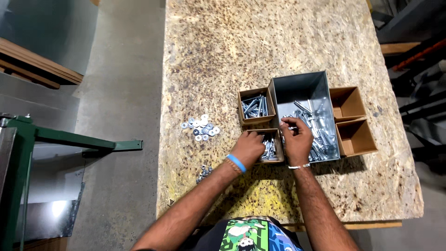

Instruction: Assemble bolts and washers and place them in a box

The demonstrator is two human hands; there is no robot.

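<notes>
My left hand (248, 148), with a blue wristband, rests curled over the near small cardboard box (278, 149) that holds silver bolts. My right hand (296, 138) sits just right of it, at the near left corner of the grey metal tray (297, 86) full of loose bolts, fingers pinched together at its rim; whether they grip a bolt is hidden. A second small cardboard box of bolts (255, 107) stands beyond my left hand.
Two empty cardboard boxes (355, 137) stand right of the tray. A heap of washers (200, 128) and a smaller pile of nuts (203, 173) lie to the left on the chipboard table (223, 51). A green metal frame (69, 139) stands left of the table.
</notes>
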